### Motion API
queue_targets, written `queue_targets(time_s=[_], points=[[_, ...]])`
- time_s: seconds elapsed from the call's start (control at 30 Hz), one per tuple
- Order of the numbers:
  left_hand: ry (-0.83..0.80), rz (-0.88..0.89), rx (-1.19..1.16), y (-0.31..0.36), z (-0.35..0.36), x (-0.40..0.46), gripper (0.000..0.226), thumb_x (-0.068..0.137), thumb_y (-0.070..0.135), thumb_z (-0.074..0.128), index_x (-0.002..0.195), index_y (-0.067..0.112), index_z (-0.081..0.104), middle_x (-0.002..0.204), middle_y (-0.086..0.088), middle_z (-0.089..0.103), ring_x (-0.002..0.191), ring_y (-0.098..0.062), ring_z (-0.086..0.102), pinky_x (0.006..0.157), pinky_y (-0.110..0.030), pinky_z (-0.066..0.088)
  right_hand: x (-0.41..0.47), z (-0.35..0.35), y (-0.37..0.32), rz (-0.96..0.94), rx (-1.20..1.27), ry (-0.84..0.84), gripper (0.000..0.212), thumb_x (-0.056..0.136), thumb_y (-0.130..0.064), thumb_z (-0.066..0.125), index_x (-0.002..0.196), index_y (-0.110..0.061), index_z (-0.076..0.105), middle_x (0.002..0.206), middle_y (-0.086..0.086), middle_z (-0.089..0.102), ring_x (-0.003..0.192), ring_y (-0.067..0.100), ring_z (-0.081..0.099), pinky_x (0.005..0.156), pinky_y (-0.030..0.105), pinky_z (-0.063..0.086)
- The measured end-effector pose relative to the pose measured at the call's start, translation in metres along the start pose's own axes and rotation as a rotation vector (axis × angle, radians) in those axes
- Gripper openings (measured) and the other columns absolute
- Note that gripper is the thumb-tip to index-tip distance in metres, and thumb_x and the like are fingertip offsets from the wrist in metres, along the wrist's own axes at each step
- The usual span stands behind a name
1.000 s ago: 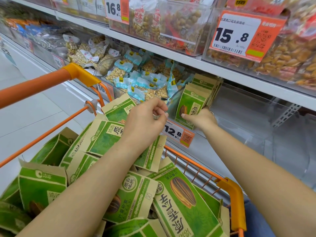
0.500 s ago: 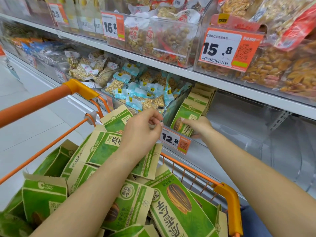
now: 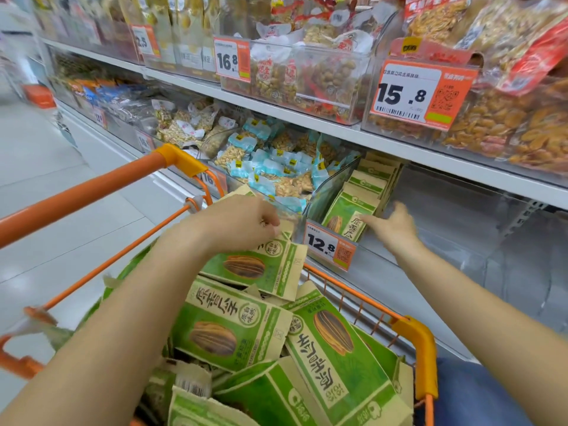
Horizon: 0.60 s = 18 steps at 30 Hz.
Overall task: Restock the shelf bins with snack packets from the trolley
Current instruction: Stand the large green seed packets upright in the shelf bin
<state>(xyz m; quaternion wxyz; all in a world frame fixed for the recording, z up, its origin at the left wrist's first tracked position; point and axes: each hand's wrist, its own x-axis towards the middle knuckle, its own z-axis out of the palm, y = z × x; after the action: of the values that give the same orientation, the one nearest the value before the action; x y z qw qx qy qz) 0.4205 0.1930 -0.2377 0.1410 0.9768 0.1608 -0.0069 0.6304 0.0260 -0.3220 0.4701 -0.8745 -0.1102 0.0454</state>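
Now off the bin rim: left hand [image 3: 242, 221] pinching a green paper seed packet [image 3: 261, 265] below; right hand [image 3: 392, 227] open, steadying shelved packets [image 3: 353, 210].

Left hand [image 3: 246, 224]: fingertips curled under, hidden; contact with green-and-kraft paper seed packet [image 3: 264, 265] beneath cannot be told. Right hand [image 3: 390, 226]: motion-blurred, finger outline soft. Orange wire trolley [image 3: 413, 348]: cut by bottom and left edges. Row of green packets in clear plastic shelf bin [image 3: 365, 186]: rear ones hidden behind front one. Far-left shelf goods blurred, unreadable.
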Motion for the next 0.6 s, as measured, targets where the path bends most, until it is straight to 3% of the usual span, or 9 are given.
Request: queue_targets(time_s=[0.07, 0.17, 0.27, 0.33, 0.43, 0.53, 0.6], points=[[-0.08, -0.012, 0.051, -0.009, -0.001, -0.007, 0.032, 0.092, 0.043, 0.056, 0.118, 0.024, 0.061, 0.109, 0.006, 0.058, 0.1, -0.014, 0.052, 0.079, -0.028, 0.039, -0.012, -0.008, -0.001, -0.111, 0.016, 0.087, 0.07, 0.086, -0.028, 0.068, 0.144, -0.011, 0.032, 0.145, 0.01, 0.039, 0.132, 0.028, 0.04, 0.105, 0.039, 0.034], [-0.085, -0.03, 0.02, -0.017, -0.001, -0.009, 0.03, 0.084, 0.037, 0.07, 0.107, 0.023, 0.056, 0.107, 0.003, 0.059, 0.099, -0.018, 0.055, 0.081, -0.033, 0.044, -0.035, -0.015, -0.008, -0.257, 0.072, 0.063, 0.062, 0.088, -0.022, 0.065, 0.142, -0.016, 0.035, 0.144, 0.005, 0.04, 0.131, 0.021, 0.039, 0.106, 0.035, 0.033], [-0.006, -0.041, -0.191, -0.019, -0.005, -0.011, 0.027, 0.08, 0.03, 0.075, 0.09, 0.029, 0.05, 0.104, 0.001, 0.062, 0.096, -0.021, 0.058, 0.084, -0.04, 0.048, -0.058, -0.019, -0.019, -0.329, 0.097, -0.068, 0.041, 0.09, -0.026, 0.062, 0.128, -0.019, 0.051, 0.13, -0.003, 0.054, 0.12, 0.015, 0.049, 0.101, 0.032, 0.039], [0.086, -0.02, -0.36, -0.014, -0.009, -0.013, 0.028, 0.079, 0.029, 0.076, 0.086, 0.03, 0.049, 0.101, 0.001, 0.065, 0.092, -0.021, 0.062, 0.08, -0.041, 0.051, -0.076, -0.024, -0.033, -0.328, 0.265, -0.262, 0.026, 0.091, -0.033, 0.059, 0.114, -0.021, 0.061, 0.114, -0.005, 0.064, 0.109, 0.013, 0.059, 0.093, 0.032, 0.049], [0.182, 0.078, -0.534, 0.006, -0.012, -0.014, 0.028, 0.079, 0.026, 0.077, 0.087, 0.028, 0.05, 0.096, 0.0, 0.069, 0.089, -0.02, 0.065, 0.075, -0.037, 0.052, -0.097, -0.033, -0.052, -0.377, 0.45, -0.535, 0.031, 0.085, -0.042, 0.062, 0.112, -0.025, 0.063, 0.105, -0.005, 0.069, 0.096, 0.01, 0.066, 0.08, 0.022, 0.055], [0.148, 0.197, -0.464, 0.028, -0.011, -0.016, 0.028, 0.077, 0.025, 0.078, 0.087, 0.029, 0.052, 0.089, 0.007, 0.07, 0.084, -0.013, 0.066, 0.069, -0.03, 0.051, -0.105, -0.04, -0.064, -0.522, 0.344, -0.564, 0.041, 0.07, -0.04, 0.077, 0.109, -0.031, 0.066, 0.101, -0.011, 0.07, 0.092, 0.006, 0.067, 0.08, 0.022, 0.054], [0.237, 0.218, -0.37, 0.035, -0.012, -0.016, 0.026, 0.078, 0.032, 0.077, 0.093, 0.032, 0.055, 0.097, 0.013, 0.066, 0.091, -0.009, 0.062, 0.079, -0.031, 0.049, -0.105, -0.043, -0.065, -0.505, 0.349, -0.516, 0.026, 0.07, -0.029, 0.077, 0.094, -0.025, 0.071, 0.082, -0.01, 0.072, 0.078, 0.005, 0.067, 0.07, 0.02, 0.053]])
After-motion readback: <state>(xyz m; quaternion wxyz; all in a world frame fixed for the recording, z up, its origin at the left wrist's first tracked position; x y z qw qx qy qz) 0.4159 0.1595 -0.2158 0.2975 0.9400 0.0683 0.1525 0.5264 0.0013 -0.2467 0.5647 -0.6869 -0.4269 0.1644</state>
